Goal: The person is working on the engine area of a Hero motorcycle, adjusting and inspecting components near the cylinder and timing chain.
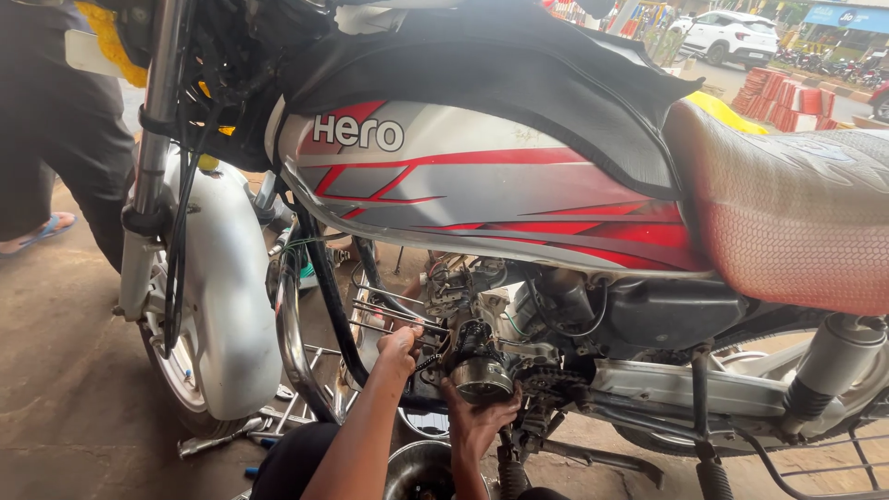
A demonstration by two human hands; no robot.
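With the engine bay already opened, the left hand (400, 344) pinches a thin black cable (428, 361) while the right hand (477, 417) cups the round grey metal engine part (480, 378), not yet seated or freed.

Both bare forearms rise from the bottom edge of the view, close together and roughly parallel, leaning slightly rightward. The left hand (400, 344) is raised higher, wrist straight, its fingers curled into a loose fist with the knuckles turned toward the camera and the thumb side up. The right hand (479, 415) sits lower and just to the right, palm turned upward, fingers spread and cupped, the wrist bent back.
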